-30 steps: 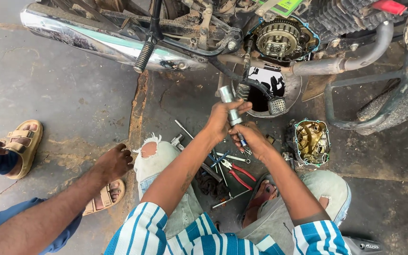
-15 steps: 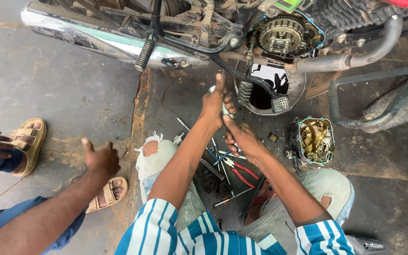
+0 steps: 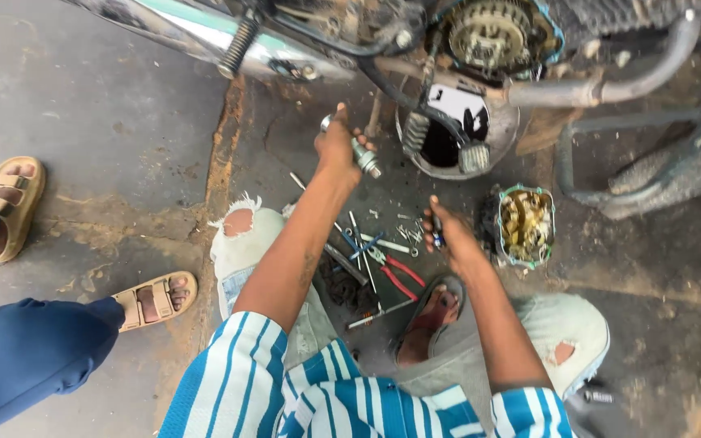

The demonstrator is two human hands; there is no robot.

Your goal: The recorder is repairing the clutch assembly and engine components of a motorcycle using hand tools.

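My left hand [image 3: 339, 148] is raised in front of the motorcycle engine and grips a short silver socket tool [image 3: 364, 156], whose end points down to the right. My right hand [image 3: 450, 237] is lower, just above the ground, with its fingers pinched on a small dark part [image 3: 436, 230]. It hovers between the scattered hand tools and a detached engine cover [image 3: 526, 224] lying open side up. Red-handled pliers [image 3: 397, 273], spanners and loose bolts [image 3: 406, 229] lie on the concrete between my knees.
The motorcycle's exposed clutch [image 3: 489, 32] and exhaust pipe [image 3: 610, 81] span the top. A round metal pan [image 3: 503, 139] sits under the engine. At the left another person's blue trouser leg [image 3: 26, 353] and tan sandals [image 3: 154, 299] stand on the concrete.
My hands were together on the socket tool; now the right hand has dropped down to the right, and the left keeps the tool. The other person's hand has left the view.
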